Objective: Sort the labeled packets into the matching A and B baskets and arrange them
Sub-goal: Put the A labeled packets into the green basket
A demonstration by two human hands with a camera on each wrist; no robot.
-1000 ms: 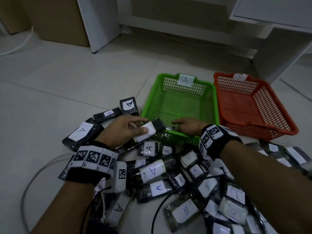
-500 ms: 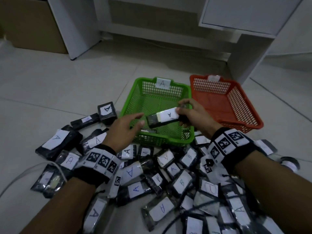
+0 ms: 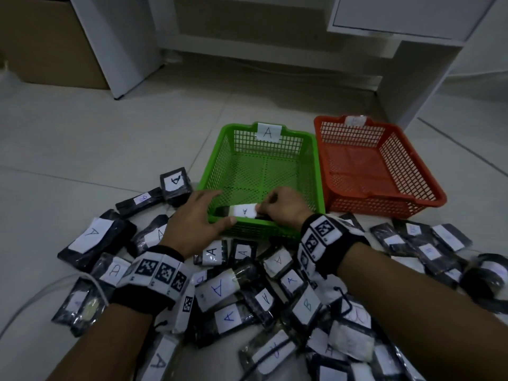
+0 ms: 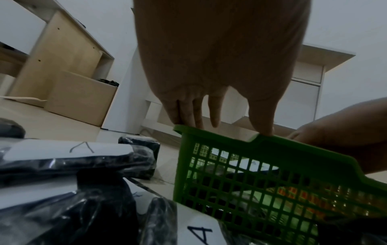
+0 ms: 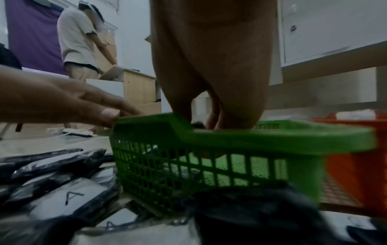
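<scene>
Right grip (image 3: 280, 209) held an A packet (image 3: 243, 210) low inside the green basket (image 3: 313, 171), near its front wall. Left hand (image 3: 196, 215) lay slack-fingered on the rim, empty. Risk: a careless release could leave the packet tilted against the wall.

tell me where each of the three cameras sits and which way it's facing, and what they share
Head: worn high, looks forward and down at the green basket, orange basket and floor packets; both forearms, left hand and right hand show.
Left wrist: low beside the packets, looks along the left hand's fingers resting on the basket rim.
Right wrist: low by the near wall, looks along the right hand reaching inside; the left hand shows too.
Shared: all three see the green basket.
</scene>
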